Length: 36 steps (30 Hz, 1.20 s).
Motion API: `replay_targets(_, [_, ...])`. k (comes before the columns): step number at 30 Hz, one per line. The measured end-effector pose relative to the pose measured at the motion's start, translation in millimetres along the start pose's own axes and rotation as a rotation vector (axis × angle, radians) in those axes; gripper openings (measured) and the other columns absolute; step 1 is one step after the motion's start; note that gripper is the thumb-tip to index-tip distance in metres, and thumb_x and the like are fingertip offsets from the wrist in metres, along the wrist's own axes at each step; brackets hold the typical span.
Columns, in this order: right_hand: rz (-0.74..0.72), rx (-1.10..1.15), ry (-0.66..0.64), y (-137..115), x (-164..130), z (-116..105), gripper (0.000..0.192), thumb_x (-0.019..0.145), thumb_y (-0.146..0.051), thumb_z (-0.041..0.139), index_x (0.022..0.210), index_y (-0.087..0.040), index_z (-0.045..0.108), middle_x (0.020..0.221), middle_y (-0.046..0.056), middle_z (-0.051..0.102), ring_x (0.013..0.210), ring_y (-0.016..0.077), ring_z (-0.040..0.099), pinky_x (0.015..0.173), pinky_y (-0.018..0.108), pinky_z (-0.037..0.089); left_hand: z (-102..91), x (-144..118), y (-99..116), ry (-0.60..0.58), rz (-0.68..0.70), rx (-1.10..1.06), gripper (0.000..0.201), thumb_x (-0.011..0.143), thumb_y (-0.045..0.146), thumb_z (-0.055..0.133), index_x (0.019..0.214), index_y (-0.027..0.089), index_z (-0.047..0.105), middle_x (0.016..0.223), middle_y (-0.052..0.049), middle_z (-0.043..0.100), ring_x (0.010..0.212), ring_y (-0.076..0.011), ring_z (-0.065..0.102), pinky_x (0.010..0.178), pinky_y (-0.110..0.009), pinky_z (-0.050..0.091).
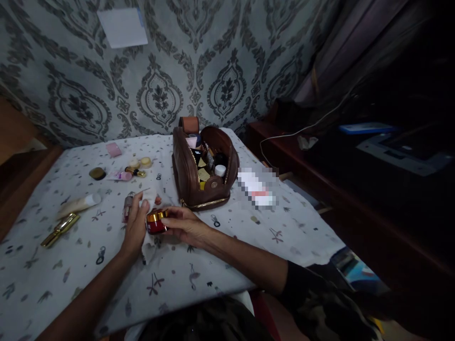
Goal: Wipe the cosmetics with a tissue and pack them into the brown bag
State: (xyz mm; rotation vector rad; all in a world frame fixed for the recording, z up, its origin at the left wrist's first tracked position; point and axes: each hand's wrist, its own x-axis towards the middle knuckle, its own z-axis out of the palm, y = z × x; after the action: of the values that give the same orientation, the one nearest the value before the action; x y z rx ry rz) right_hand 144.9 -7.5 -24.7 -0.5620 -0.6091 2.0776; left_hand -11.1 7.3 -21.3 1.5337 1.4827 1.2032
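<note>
A red jar with a gold lid (156, 223) sits in a person's hands at the near side of a table, just in front of an open brown leather bag (186, 173). The right hand (186, 227) is closed on the jar, thumb and fingers gripping its right side, a hold that seems meant to steady it while leaving its left flank open to the other hand. The left hand (134, 227) clasps a white cloth (150, 195) against that flank, apparently so that fabric rather than skin meets the surface; how tightly it presses cannot be told.

The bag stands upright, its zip parted wide, which probably keeps the packed contents, among them a white-lidded pot (220, 170), within reach. The left fingers partly block the view of a small pinkish bottle (127, 209) just beside them. Farther left, well apart from the hands, lie a beige tube with a white cap (78, 205) and a gold tube (60, 230); behind them rest a pink tube (121, 175) and a dark oval compact (97, 174). Right of the bag, a pixelated object (256, 188) cannot be identified.
</note>
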Motion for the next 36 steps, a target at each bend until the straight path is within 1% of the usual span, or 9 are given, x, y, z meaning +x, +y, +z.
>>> replay_targets(2, [0.008, -0.01, 0.011, 1, 0, 1, 0.05, 0.049, -0.026, 0.094, 0.09, -0.013, 0.069, 0.089, 0.001, 0.071, 0.079, 0.0126, 0.067, 0.084, 0.029, 0.052, 2.1, -2, 7, -0.011, 0.083, 0.047, 0.047, 0.095, 0.055, 0.036, 0.122, 0.022, 0.057, 0.124, -0.008, 0.061, 0.122, -0.0236, 0.053, 0.106, -0.037, 0.041])
replay_targets(4, [0.005, -0.019, 0.05, 4, 1, 1, 0.049, 0.045, -0.024, 0.095, 0.084, -0.013, 0.068, 0.083, 0.0, 0.07, 0.076, 0.0122, 0.066, 0.084, 0.029, 0.051, 3.8, -4, 11, -0.088, 0.196, 0.053, 0.05, 0.097, 0.055, 0.03, 0.119, 0.02, 0.059, 0.12, -0.008, 0.063, 0.121, -0.0236, 0.053, 0.107, -0.039, 0.04])
replay_targets(10, [-0.084, -0.029, 0.108, 5, 3, -3, 0.049, 0.043, -0.029, 0.096, 0.076, -0.014, 0.062, 0.069, -0.006, 0.063, 0.067, 0.0091, 0.06, 0.072, 0.024, 0.049, 4.4, -7, 5, -0.25, 0.518, 0.088, 0.051, 0.099, 0.053, 0.03, 0.131, 0.019, 0.052, 0.127, -0.012, 0.056, 0.122, -0.0254, 0.052, 0.105, -0.043, 0.042])
replay_targets(14, [-0.085, -0.027, 0.109, 0, 2, -2, 0.051, 0.045, -0.028, 0.096, 0.084, -0.017, 0.064, 0.072, -0.006, 0.065, 0.066, 0.0083, 0.06, 0.064, 0.02, 0.048, 1.6, -8, 2, -0.267, 0.66, 0.153, 0.046, 0.099, 0.044, 0.038, 0.137, 0.02, 0.044, 0.128, -0.012, 0.052, 0.121, -0.0254, 0.05, 0.102, -0.043, 0.042])
replay_targets(17, [-0.084, -0.036, 0.1, 0, 3, -2, 0.05, 0.046, -0.03, 0.096, 0.085, -0.016, 0.067, 0.072, -0.005, 0.066, 0.066, 0.0076, 0.061, 0.063, 0.018, 0.048, -0.2, -8, 3, -0.251, 0.698, 0.181, 0.041, 0.098, 0.04, 0.043, 0.134, 0.021, 0.046, 0.121, -0.011, 0.055, 0.114, -0.0246, 0.052, 0.096, -0.041, 0.044])
replay_targets(21, [-0.043, -0.051, 0.072, 4, 3, -3, 0.051, 0.047, -0.033, 0.096, 0.087, -0.015, 0.069, 0.077, -0.002, 0.069, 0.07, 0.0097, 0.065, 0.07, 0.022, 0.053, -0.2, -8, 7, -0.215, 0.689, 0.129, 0.027, 0.1, 0.036, 0.04, 0.112, 0.019, 0.057, 0.099, -0.007, 0.058, 0.095, -0.0206, 0.055, 0.083, -0.036, 0.044])
replay_targets(25, [-0.01, -0.103, 0.033, 5, 2, -4, 0.044, 0.056, -0.033, 0.093, 0.088, -0.014, 0.07, 0.078, -0.001, 0.07, 0.071, 0.0116, 0.066, 0.074, 0.027, 0.055, 0.3, -7, 12, -0.164, 0.613, 0.036, 0.036, 0.102, 0.039, 0.032, 0.087, 0.018, 0.058, 0.082, -0.004, 0.055, 0.081, -0.0184, 0.053, 0.073, -0.034, 0.042])
replay_targets(32, [0.009, -0.199, 0.03, 10, 3, -4, 0.041, 0.05, -0.028, 0.094, 0.082, -0.016, 0.071, 0.076, -0.002, 0.07, 0.071, 0.0102, 0.065, 0.071, 0.022, 0.054, -1.3, -6, 14, -0.14, 0.292, -0.076, 0.048, 0.098, 0.054, 0.038, 0.064, 0.02, 0.041, 0.063, 0.002, 0.039, 0.06, -0.0131, 0.04, 0.058, -0.029, 0.033])
replay_targets(36, [0.056, -0.254, 0.06, 12, 0, -3, 0.048, 0.049, -0.025, 0.093, 0.09, -0.017, 0.071, 0.084, -0.001, 0.073, 0.077, 0.0124, 0.067, 0.078, 0.026, 0.054, -1.8, -4, 11, -0.123, 0.129, -0.167, 0.055, 0.091, 0.066, 0.041, 0.06, 0.02, 0.04, 0.056, 0.004, 0.038, 0.054, -0.0114, 0.036, 0.051, -0.027, 0.03])
